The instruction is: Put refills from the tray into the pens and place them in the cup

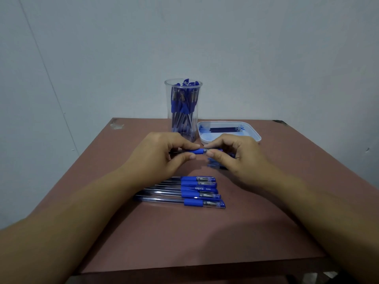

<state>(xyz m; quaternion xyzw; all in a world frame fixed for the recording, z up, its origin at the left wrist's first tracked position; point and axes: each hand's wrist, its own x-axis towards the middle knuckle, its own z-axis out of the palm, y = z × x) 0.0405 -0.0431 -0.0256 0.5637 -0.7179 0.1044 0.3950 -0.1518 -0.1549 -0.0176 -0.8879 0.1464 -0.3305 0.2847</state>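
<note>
Step in hand: the person is likely seating or screwing the tip section onto a pen (196, 151) held above the surface (184, 238).
Left hand (164, 152): its fingers (190, 146) are clamping the blue grip, thumb beneath and index on top.
Right hand (235, 154): its fingers (211, 153) are pinching the pen's right end at the silver collar.
Key relation: the pen's long axis is running left to right between both hands, so any push or twist is travelling along that line.
Cup (168, 111): it is standing just beyond the hands, already holding many pens, and lies nearer the left hand.
Tray (254, 134): it is sitting right of the cup, with dark refills (223, 129) lying inside.
Waiting pens (196, 191): five are lying side by side on the near side, pointing right.
Hidden pens (213, 166): a few more are showing partly under the right hand.
</note>
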